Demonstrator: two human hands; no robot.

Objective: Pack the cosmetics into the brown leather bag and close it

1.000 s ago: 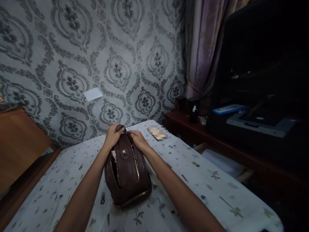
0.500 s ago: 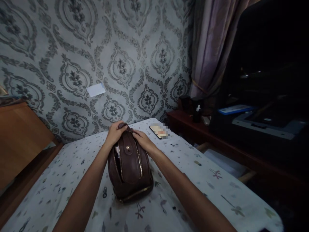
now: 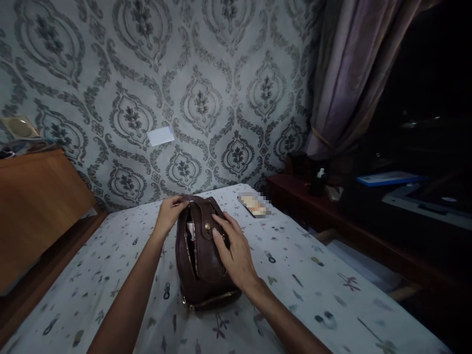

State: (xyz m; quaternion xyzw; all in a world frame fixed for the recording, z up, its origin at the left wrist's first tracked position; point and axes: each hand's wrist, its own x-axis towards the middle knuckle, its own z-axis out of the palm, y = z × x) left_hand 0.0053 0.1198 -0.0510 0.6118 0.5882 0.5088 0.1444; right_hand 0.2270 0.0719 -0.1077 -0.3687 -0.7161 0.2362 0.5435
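A dark brown leather bag (image 3: 201,260) with gold-coloured zips lies on the patterned bedspread in front of me. A strap with a round metal clasp (image 3: 207,226) runs down its front. The zip on its left side gapes, and something whitish (image 3: 191,230) shows inside. My left hand (image 3: 171,212) is closed at the bag's upper left corner, its fingertips pinching the edge near the top of that zip; the exact grip is too small to make out. Against the right side of the bag rests my right hand (image 3: 236,250), open, fingers apart, fingertips close to the clasp.
A phone (image 3: 253,204), partly blurred out, lies on the bedspread (image 3: 295,275) beyond the bag. Along the right stands a dark red desk (image 3: 282,189) with small items and an open drawer (image 3: 363,263). A wooden panel (image 3: 44,211) is at the left; a papered wall rises behind.
My right hand has moved from the top handle down the bag's right side and opened. My left hand has shifted to the upper left corner. The handle is released, and the view has turned slightly left.
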